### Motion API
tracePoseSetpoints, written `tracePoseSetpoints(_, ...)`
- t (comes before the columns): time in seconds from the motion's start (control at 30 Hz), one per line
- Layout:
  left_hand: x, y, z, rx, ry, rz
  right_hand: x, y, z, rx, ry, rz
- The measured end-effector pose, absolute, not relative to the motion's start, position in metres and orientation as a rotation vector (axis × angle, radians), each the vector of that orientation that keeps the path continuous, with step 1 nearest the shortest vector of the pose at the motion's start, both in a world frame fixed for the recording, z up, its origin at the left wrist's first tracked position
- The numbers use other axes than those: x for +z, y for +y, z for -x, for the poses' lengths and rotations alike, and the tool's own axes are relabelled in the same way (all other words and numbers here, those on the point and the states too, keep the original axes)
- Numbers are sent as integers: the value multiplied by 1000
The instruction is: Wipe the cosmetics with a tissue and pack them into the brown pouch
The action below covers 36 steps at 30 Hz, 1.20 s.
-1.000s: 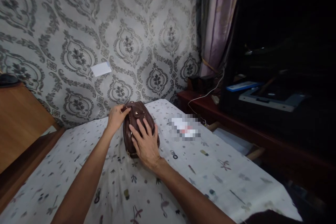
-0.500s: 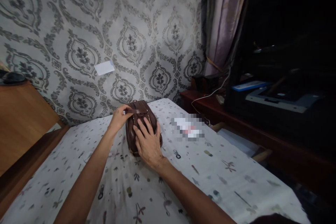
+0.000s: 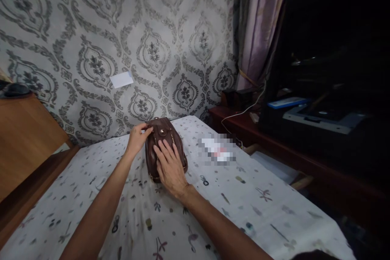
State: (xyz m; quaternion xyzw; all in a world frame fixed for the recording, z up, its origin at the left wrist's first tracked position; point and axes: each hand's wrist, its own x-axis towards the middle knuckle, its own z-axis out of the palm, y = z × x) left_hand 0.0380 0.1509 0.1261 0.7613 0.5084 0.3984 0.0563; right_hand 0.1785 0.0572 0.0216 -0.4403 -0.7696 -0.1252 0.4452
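A dark brown leather bag [image 3: 166,130] with a round metal snap and zips lies on the white patterned cloth [image 3: 122,195], near the wall. At the bag's upper left edge, my left hand [image 3: 138,137] has its thumb and fingers pinched together; what lies between the fingertips is too small to make out. My right hand [image 3: 170,168] rests flat on the bag's front, fingers spread slightly, covering its lower middle part.
To the right of the bag lies a blurred white and pink item [image 3: 217,149]. A dark red cabinet [image 3: 219,113] with an open drawer [image 3: 274,166] and a large black screen stands at the right. Wooden furniture [image 3: 29,138] borders the left.
The strap that my left hand held out across the top of the bag no longer shows there, and the round snap is visible. My right hand has stayed on the bag.
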Motion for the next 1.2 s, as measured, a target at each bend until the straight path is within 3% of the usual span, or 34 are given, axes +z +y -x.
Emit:
tracePoseSetpoints(0.5, 125, 149, -44, 1258, 1680, -2396, 21, 58, -178, -309, -1898, 1078)
tracePoseSetpoints(1.2, 123, 130, -41, 1322, 1496, -2443, 22, 59, -179, -309, -1893, 1072)
